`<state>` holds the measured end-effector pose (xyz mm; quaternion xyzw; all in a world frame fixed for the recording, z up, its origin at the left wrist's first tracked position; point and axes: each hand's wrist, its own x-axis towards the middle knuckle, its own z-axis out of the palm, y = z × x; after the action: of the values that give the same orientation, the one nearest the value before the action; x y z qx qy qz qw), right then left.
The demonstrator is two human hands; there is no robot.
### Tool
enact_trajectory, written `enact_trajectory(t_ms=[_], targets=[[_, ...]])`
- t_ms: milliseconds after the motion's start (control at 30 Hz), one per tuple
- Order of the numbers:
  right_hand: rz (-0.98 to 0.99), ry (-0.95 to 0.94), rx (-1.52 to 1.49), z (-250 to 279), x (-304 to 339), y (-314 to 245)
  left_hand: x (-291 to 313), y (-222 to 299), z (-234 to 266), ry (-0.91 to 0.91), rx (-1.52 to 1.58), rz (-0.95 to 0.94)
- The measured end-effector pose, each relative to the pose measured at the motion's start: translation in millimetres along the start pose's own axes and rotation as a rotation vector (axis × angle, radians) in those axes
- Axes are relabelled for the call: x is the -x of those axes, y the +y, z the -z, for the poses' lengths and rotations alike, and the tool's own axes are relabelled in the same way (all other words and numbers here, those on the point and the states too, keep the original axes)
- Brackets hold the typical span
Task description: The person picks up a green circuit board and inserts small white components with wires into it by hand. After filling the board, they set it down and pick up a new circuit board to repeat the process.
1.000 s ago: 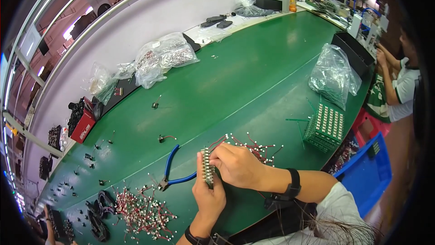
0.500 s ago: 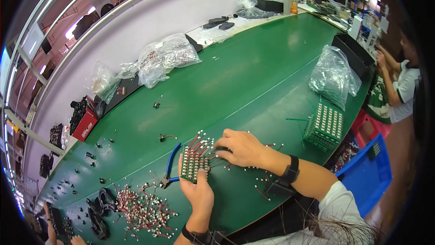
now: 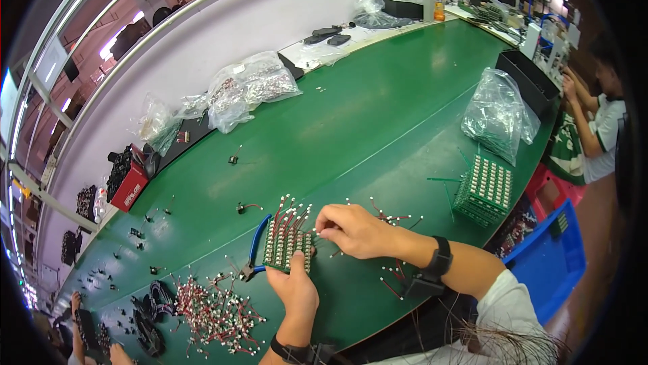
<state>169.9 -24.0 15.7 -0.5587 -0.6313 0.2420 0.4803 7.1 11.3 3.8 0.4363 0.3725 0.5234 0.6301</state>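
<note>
My left hand [image 3: 298,291] grips a green circuit board panel [image 3: 280,249] by its near edge, thumb on top. Rows of small white connectors cover the panel, and red and dark wire leads [image 3: 291,213] with white plugs stand up from its far side. At the panel's right edge my right hand [image 3: 361,231] is closed in a pinch; what lies between the fingertips is too small to make out. Blue-handled cutters [image 3: 254,247] lie just left of the panel. More loose wire leads [image 3: 388,216] are on the table beyond and beneath my right hand.
A heap of wire leads [image 3: 216,314] lies at the near left beside black strips [image 3: 147,324]. To the right stand stacked board panels [image 3: 484,188], a plastic bag [image 3: 496,112] and a blue bin [image 3: 550,260]. Another person [image 3: 597,108] works at far right; someone's hands [image 3: 75,304] show at lower left.
My right hand has moved slightly left and down, its fingers drawn closer together at the panel's right edge. The panel has turned a little in my left hand.
</note>
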Motion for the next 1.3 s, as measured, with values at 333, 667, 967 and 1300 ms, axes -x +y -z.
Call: enact_trajectory(t_ms=[333, 667, 967, 1300], targets=[[0.082, 0.048, -0.092, 0, 5, -41, -1, -10, 8, -0.113, -0.157, -0.081], [0.178, 0.183, 0.145, -21, 9, -19, 14, -7, -2, -0.329, -0.238, -0.152], [0.206, 0.177, 0.233, -20, 9, -26, 12, -9, 3, -0.318, -0.417, -0.265], [0.337, 0.117, 0.457, -17, 11, -29, 13, -6, 7, -0.337, -0.516, -0.228]])
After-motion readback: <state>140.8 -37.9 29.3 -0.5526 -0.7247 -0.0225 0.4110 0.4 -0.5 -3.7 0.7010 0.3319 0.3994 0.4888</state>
